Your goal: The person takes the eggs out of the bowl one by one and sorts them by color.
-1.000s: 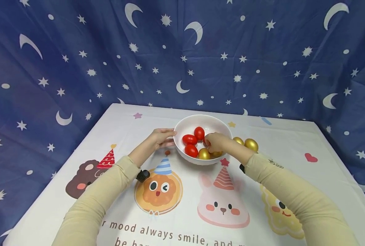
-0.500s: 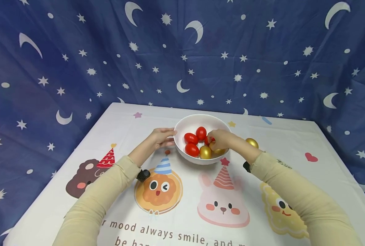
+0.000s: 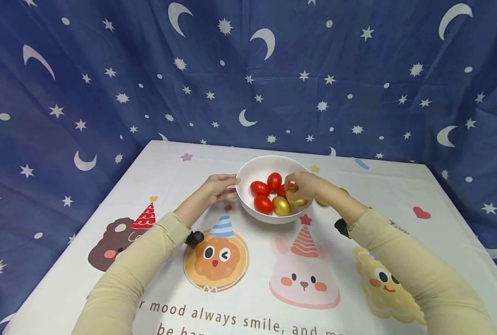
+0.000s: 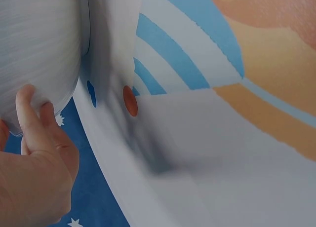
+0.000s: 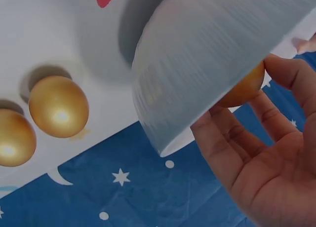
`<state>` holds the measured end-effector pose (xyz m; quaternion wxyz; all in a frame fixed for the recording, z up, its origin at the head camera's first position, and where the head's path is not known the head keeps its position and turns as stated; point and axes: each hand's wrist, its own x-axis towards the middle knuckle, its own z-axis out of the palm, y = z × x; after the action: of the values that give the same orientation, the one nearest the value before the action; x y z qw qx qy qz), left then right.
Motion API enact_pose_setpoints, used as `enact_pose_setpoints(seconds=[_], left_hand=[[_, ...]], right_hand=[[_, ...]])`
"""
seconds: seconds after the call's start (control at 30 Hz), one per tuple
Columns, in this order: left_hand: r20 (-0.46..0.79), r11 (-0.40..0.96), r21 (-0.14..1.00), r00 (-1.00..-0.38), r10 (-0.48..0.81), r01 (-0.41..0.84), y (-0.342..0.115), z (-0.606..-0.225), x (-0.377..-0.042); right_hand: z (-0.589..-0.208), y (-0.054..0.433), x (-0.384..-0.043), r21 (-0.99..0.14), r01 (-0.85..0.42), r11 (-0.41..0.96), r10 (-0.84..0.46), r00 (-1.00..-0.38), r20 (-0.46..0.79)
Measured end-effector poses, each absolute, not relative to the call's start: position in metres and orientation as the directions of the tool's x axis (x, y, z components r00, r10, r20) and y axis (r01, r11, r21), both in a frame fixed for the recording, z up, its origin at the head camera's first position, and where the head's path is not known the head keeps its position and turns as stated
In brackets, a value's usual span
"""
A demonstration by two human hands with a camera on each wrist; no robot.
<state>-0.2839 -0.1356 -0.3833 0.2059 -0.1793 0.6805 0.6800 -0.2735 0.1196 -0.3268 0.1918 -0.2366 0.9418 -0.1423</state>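
A white bowl (image 3: 248, 209) on the table holds several shiny red eggs (image 3: 263, 204) and two gold ones. My left hand (image 3: 221, 187) grips the bowl's left side, thumb at the rim. In the left wrist view its fingers (image 4: 32, 121) touch the outer wall. Inside the bowl's right side, my right hand (image 3: 307, 186) holds a gold egg (image 3: 297, 202) between thumb and fingers. The right wrist view shows this egg partly hidden behind the rim. Another gold egg (image 3: 281, 206) lies just left of it, and one red egg is partly covered by the hand.
Two more gold eggs, one nearer (image 5: 59, 107) and one at the edge (image 5: 15, 138), lie on the table right of the bowl, mostly behind my right forearm in the head view. A printed white cloth (image 3: 240, 307) covers the table. A starry blue curtain (image 3: 215, 70) hangs behind.
My right hand has drawn back slightly up and to the right, and the gold egg in its fingers has risen and tilted. Eggs in the bowl shifted a little right. The left hand stays put.
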Motion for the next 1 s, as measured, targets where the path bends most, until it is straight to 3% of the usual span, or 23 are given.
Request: enact_pose_setpoints(seconds=[0.43, 1.0], left_hand=[[-0.517, 0.036, 0.856, -0.855, 0.03, -0.516, -0.14, -0.378, -0.282], [-0.517, 0.043, 0.856, -0.855, 0.035, -0.516, -0.134, -0.38, -0.282]], right_hand=[[-0.314, 0.133, -0.265, -0.468, -0.375, 0.8, -0.513, -0.832, -0.21], [-0.304, 0.157, -0.244, -0.455, -0.413, 0.789, -0.515, -0.848, -0.123]])
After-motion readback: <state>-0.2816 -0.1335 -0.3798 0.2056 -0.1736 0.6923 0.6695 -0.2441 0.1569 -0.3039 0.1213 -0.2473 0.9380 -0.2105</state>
